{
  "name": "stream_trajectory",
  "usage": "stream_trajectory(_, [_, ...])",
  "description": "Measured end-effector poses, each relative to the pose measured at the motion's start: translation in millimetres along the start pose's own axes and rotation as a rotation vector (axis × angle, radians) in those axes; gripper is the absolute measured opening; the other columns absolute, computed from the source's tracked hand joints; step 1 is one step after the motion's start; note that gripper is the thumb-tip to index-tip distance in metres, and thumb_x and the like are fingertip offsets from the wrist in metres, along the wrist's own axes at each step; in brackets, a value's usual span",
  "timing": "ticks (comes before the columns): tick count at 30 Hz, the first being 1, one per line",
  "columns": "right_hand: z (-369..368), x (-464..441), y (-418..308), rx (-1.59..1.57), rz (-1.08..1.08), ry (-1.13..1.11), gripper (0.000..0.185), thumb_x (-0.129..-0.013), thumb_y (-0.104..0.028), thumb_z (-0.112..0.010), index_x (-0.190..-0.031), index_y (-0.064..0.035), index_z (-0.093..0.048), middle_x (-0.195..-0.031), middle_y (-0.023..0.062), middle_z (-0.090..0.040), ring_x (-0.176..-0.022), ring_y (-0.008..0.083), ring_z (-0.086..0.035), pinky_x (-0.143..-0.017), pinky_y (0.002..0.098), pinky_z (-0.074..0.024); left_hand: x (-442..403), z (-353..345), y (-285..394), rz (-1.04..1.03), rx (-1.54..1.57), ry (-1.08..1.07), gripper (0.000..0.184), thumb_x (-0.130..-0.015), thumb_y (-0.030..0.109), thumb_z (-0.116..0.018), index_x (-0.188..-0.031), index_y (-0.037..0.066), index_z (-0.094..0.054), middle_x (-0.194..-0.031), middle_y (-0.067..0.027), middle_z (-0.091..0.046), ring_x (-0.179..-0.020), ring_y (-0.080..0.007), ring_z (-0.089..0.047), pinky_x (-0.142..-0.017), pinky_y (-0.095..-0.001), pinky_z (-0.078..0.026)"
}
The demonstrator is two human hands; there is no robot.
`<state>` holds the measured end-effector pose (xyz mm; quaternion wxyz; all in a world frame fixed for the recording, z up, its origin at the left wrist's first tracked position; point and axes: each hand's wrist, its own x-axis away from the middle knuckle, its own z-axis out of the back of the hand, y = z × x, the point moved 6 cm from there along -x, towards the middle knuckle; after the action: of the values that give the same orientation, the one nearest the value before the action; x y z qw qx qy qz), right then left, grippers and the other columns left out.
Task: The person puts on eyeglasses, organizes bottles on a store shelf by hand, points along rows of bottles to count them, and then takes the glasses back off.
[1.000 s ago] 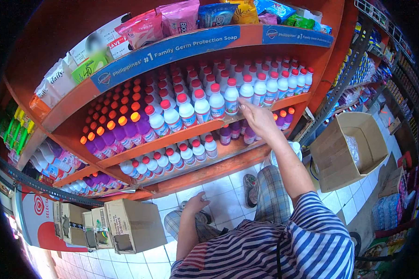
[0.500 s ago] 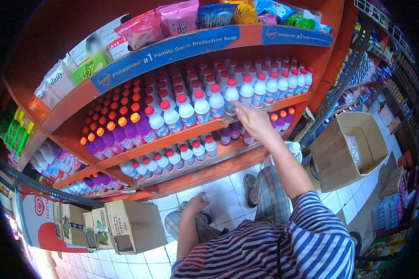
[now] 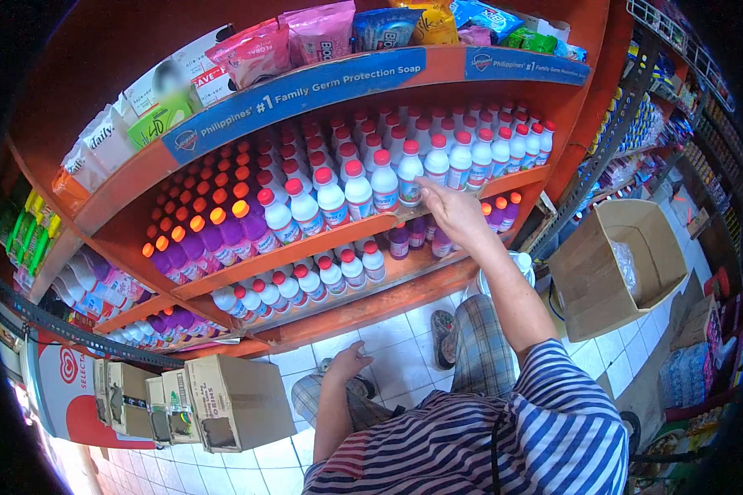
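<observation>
My right hand (image 3: 458, 216) reaches to the front edge of the middle shelf. Its extended finger is at the lower side of a white bottle with a red cap (image 3: 410, 175); I cannot tell whether it touches. The hand grips nothing that I can see, and its lower fingers are partly hidden. Similar white bottles stand upright in close rows on both sides and behind. Down by my left knee, my left hand (image 3: 348, 363) hangs with its fingers loosely apart, holding nothing visible.
Purple bottles with orange caps (image 3: 252, 223) fill the shelf's left part. More bottles stand on the lower shelf (image 3: 351, 268). Soap packs (image 3: 322, 31) line the top shelf. Cardboard boxes stand at left (image 3: 243, 404) and right (image 3: 590, 280). A white bucket (image 3: 520, 268) stands by the shelf.
My right hand has shifted very slightly to the right at the bottle. My left hand and the bottles look unmoved.
</observation>
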<state>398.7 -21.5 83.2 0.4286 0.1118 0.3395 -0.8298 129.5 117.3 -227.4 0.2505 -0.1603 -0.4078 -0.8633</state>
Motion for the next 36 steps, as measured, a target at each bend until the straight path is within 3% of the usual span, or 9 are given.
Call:
stream_trajectory(14, [2, -1, 0, 0.027, -0.027, -0.026, 0.041, -0.095, -0.038, -0.033, -0.122, -0.0143, -0.053, -0.095, 0.017, -0.065, -0.089, 0.0348, -0.062, -0.073, 0.0456, -0.0472, 1, 0, 1, -0.011, 0.002, 0.003, 0.066, -0.077, 0.04, -0.066, -0.13, 0.008, -0.045, -0.098, -0.0154, -0.064, -0.093, -0.0301, -0.061, -0.081, -0.037, -0.047])
stream_trajectory(23, [1, 8, -2, -0.027, 0.019, 0.025, 0.035, -0.094, -0.034, -0.038, -0.113, -0.0105, -0.055, -0.085, 0.0187, -0.063, -0.083, 0.0367, -0.061, -0.068, 0.0464, -0.0462, 1, 0, 1, -0.02, 0.018, -0.006, 0.066, -0.077, 0.039, -0.066, -0.13, 0.007, -0.045, -0.1, -0.0165, -0.063, -0.094, -0.0303, -0.061, -0.082, -0.0372, -0.046])
stream_trajectory(36, [-3, 10, -5, -0.044, 0.007, 0.017, 0.034, -0.094, -0.033, -0.038, -0.114, -0.0099, -0.054, -0.091, 0.02, -0.063, -0.088, 0.0375, -0.06, -0.073, 0.047, -0.0458, 1, 0, 2, 0.016, -0.009, -0.044, 0.066, -0.079, 0.038, -0.064, -0.133, 0.007, -0.041, -0.104, -0.0152, -0.064, -0.102, -0.0305, -0.059, -0.089, -0.0366, -0.044])
